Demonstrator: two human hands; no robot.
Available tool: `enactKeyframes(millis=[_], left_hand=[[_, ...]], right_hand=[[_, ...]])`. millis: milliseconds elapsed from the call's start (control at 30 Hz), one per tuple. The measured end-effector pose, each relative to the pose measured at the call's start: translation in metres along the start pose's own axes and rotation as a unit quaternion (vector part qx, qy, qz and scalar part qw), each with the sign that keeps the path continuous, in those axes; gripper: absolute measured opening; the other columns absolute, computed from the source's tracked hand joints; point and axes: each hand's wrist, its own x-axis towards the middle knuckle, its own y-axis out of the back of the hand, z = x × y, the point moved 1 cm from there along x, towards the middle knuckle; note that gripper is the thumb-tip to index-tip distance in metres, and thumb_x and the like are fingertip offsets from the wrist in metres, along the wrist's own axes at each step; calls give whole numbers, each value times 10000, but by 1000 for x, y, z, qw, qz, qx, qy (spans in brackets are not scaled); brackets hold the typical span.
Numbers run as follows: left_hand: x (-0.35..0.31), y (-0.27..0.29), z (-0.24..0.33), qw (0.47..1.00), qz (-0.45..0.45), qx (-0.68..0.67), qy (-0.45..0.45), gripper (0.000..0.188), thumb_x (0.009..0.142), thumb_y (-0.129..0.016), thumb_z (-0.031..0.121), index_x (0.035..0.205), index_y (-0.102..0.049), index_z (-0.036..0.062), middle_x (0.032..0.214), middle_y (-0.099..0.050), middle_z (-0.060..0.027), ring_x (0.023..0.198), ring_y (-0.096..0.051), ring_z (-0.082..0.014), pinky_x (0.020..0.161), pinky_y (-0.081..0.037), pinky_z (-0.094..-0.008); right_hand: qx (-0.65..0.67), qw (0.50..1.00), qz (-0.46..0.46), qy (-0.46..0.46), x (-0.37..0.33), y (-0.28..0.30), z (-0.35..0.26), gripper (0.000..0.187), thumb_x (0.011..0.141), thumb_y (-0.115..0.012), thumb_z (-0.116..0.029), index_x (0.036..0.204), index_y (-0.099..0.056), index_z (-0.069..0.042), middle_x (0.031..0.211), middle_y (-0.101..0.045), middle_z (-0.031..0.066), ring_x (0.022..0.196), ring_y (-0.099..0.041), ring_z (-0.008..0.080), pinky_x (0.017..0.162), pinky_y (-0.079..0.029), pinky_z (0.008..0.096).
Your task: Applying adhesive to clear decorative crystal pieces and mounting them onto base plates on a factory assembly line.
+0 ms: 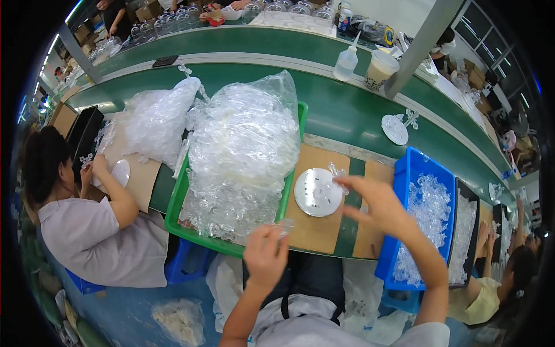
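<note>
My left hand (266, 254) is at the front edge of the green crate, fingers pinched on a small clear plastic piece (285, 226). To the right, my right hand (376, 202) hovers beside a round white disc (318, 192), thumb and forefinger apart. Its forefinger is close to a clear branching plastic piece (336, 169) at the disc's upper right edge; whether they touch I cannot tell. Small dark marks or holes dot the disc, which lies on a brown cardboard sheet (312, 236).
A green crate (173, 215) holds bagged clear plastic parts (245, 133). On the right stands a blue bin (390, 257) of clear pieces. Another disc (395, 129), a squeeze bottle (346, 62) and a drink cup (381, 68) sit farther back. A co-worker (104, 231) sits at the left.
</note>
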Motion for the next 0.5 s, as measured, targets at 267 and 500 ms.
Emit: enactKeyframes(millis=[267, 500], left_hand=[[-2, -72, 42, 976, -72, -201, -45, 358, 712, -669, -15, 1063, -593, -9, 1040, -589, -156, 950, -580, -330, 786, -480, -381], [15, -147, -34, 989, -137, 31, -50, 420, 810, -489, 7, 1227, -466, -42, 1289, -427, -234, 1224, -387, -382, 972, -386, -417]], right_hand=[[327, 894, 206, -228, -68, -89, 3, 427, 794, -676, -128, 1176, -520, -16, 932, -649, 92, 716, -639, 146, 629, -495, 227], [694, 583, 296, -301, -55, -173, 47, 196, 853, -515, -67, 1047, -521, -47, 1001, -599, 49, 876, -603, 170, 737, -491, 258]])
